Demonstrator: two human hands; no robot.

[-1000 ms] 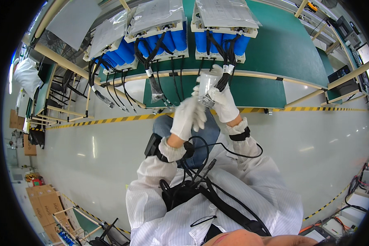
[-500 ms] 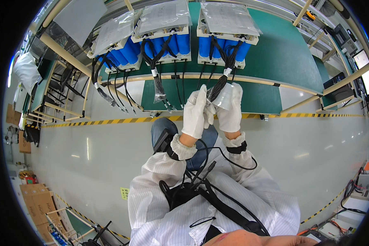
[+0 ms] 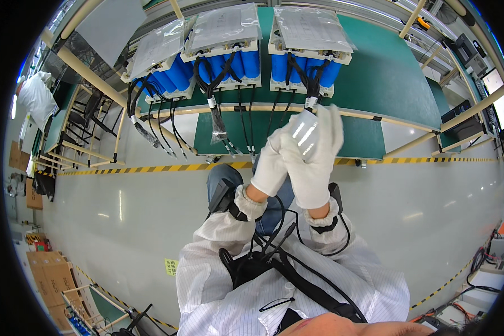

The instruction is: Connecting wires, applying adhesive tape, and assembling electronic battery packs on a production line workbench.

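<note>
Both my hands wear white gloves and meet at the cable bundle [image 3: 312, 84] that hangs from the right-hand battery pack [image 3: 330, 71] of blue cells. Clear plastic film [image 3: 304, 133] covers the bundle's lower part, where the cable ends are hidden. My left hand [image 3: 277, 158] is closed on the film from the left. Pressed against it, my right hand [image 3: 313, 173] wraps the film from below and the right, its fingers reaching up beside the bundle. A white band shows on the cables just above the film.
Two more blue-celled battery packs [image 3: 229, 66] [image 3: 172, 78] stand left on the green bench [image 3: 386, 84]. One's cable bundle ends in a plastic-wrapped tip [image 3: 218, 130]. The bench's beige front rail [image 3: 347, 113] runs beyond my hands. Yellow-black tape [image 3: 123, 170] crosses the floor.
My right hand has moved across and under the bundle to meet the left. The film, loose beside the black cables before, now lies around them and covers their lower part.
</note>
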